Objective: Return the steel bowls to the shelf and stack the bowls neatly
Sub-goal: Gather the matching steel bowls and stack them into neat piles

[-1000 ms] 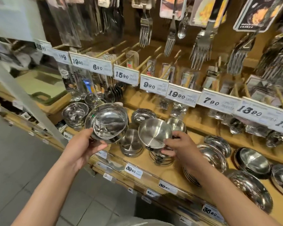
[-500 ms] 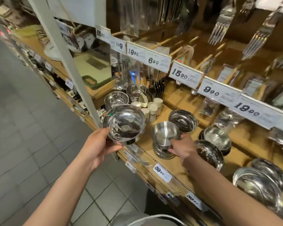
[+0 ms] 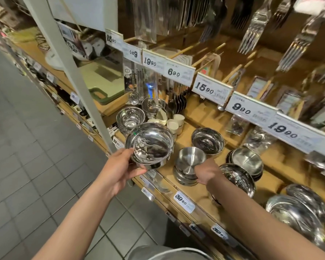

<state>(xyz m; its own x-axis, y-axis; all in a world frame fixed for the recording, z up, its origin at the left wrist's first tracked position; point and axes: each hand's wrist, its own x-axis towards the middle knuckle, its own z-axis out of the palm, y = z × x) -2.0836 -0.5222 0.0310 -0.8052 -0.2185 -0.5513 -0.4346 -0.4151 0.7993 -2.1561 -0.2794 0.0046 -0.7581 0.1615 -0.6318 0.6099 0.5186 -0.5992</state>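
Change: since a second ago the small brushed steel bowl (image 3: 192, 159) has come down from the right hand's (image 3: 204, 172) tilted hold onto the low stack of matching bowls (image 3: 185, 178), and the view has swung left along the aisle.
Right hand: fingers curled on the near rim of that top bowl, seemingly seating it square; whether they grip or only touch, I cannot tell.
Left hand (image 3: 120, 168): thumb over the rim and fingers under the foot of a larger polished steel bowl (image 3: 150, 145), held off the shelf's front edge, mouth tipped toward the camera, likely waiting its turn.
Shelf (image 3: 197, 196): wooden, sloped display with price tags along the front.
Other bowls: one mirrored bowl (image 3: 207, 140) stands alone behind the stack; a nested pair (image 3: 246, 162) sits to its right; deep bowls (image 3: 130, 117) at the far left look closest in kind to the held one.
Contents: every bowl seen is empty.
Remaining: the large bowl is not yet shelved.
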